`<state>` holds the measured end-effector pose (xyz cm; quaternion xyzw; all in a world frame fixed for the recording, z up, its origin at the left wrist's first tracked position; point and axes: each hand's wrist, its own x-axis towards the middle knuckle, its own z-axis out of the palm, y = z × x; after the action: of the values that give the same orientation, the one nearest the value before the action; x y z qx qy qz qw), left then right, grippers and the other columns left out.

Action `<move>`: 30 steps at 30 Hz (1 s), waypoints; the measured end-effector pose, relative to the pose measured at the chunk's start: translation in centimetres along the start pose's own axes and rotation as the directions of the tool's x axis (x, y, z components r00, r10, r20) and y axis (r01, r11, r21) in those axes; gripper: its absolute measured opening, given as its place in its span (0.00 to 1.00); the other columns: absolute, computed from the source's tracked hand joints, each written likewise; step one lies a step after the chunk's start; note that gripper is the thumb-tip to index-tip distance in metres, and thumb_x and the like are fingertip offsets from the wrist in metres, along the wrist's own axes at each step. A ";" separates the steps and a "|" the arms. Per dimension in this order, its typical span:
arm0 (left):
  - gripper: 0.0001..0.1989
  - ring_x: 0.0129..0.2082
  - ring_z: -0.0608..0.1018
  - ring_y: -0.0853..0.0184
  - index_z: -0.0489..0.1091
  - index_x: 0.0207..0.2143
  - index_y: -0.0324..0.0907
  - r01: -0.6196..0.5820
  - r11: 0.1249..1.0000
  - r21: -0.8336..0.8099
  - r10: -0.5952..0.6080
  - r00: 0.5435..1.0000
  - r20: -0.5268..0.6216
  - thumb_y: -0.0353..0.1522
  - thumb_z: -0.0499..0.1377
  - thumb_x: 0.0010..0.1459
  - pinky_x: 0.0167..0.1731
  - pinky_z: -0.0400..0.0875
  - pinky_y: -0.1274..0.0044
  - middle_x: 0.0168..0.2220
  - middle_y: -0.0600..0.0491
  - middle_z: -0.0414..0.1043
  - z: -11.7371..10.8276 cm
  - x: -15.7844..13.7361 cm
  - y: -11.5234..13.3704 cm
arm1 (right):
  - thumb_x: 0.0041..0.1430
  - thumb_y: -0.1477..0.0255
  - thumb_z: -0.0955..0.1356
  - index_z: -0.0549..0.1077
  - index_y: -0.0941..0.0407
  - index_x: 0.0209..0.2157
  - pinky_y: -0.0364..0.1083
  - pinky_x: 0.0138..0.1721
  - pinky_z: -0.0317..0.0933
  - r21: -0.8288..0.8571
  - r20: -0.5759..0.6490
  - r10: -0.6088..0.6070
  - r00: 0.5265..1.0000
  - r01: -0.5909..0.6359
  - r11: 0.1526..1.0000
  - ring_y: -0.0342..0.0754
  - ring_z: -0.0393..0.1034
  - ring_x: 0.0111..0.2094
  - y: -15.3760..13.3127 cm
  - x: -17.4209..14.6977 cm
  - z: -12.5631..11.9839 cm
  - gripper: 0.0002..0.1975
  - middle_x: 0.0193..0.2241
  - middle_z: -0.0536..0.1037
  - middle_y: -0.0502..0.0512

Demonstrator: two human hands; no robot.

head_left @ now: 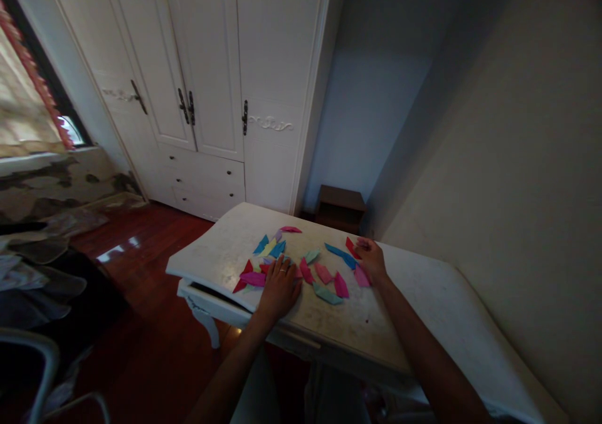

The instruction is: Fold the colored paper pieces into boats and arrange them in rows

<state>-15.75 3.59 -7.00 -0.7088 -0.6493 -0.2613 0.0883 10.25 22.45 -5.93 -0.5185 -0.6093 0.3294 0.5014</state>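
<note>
Head view: folded papers (254, 278) crowd left hand (280, 289); wardrobe (214, 79) stands beyond.

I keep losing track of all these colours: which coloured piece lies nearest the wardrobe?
The pink piece just beyond the lilac one. All the other pieces lie farther from the wardrobe.

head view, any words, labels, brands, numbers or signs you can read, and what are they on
None: no readable text shows anywhere.
The colored paper pieces and white table show no lettering.
The scrollwork on the wardrobe is ornament, not writing.
Any tiny print would be too small or blurred to read.
</note>
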 end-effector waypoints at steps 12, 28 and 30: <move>0.19 0.63 0.59 0.51 0.67 0.52 0.36 -0.001 1.000 -0.003 0.001 1.000 -0.017 0.35 0.55 0.59 0.61 0.55 0.58 0.56 0.39 0.66 0.3 0.0 -0.1 | 0.43 0.77 0.65 0.73 0.56 0.38 0.48 0.38 0.70 -0.206 0.153 -0.008 0.988 0.040 0.978 0.50 0.76 0.36 2.6 3.3 0.6 0.16 0.34 0.80 0.55; 0.24 0.64 0.59 0.49 0.64 0.56 0.36 0.107 0.994 0.040 -0.106 0.994 -0.014 0.38 0.54 0.61 0.61 0.53 0.56 0.58 0.38 0.64 -0.1 0.1 0.4 | 0.54 0.57 0.68 0.74 0.56 0.49 0.59 0.59 0.54 -0.286 0.530 -0.167 0.831 0.361 0.888 0.59 0.65 0.56 1.1 -0.4 0.9 0.25 0.54 0.73 0.61; 0.26 0.63 0.60 0.49 0.61 0.58 0.35 0.107 0.994 0.033 -0.107 0.994 -0.006 0.39 0.53 0.61 0.61 0.53 0.56 0.59 0.37 0.64 0.0 0.1 0.3 | 0.54 0.54 0.68 0.72 0.57 0.53 0.60 0.61 0.50 -0.327 0.584 -0.195 0.788 0.448 0.832 0.60 0.59 0.60 1.9 -1.8 0.5 0.29 0.58 0.68 0.63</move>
<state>-15.42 3.65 -6.86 -0.6708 -0.6904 -0.2563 0.0877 10.25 21.19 -8.31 -0.3939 -0.8632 0.2158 0.2304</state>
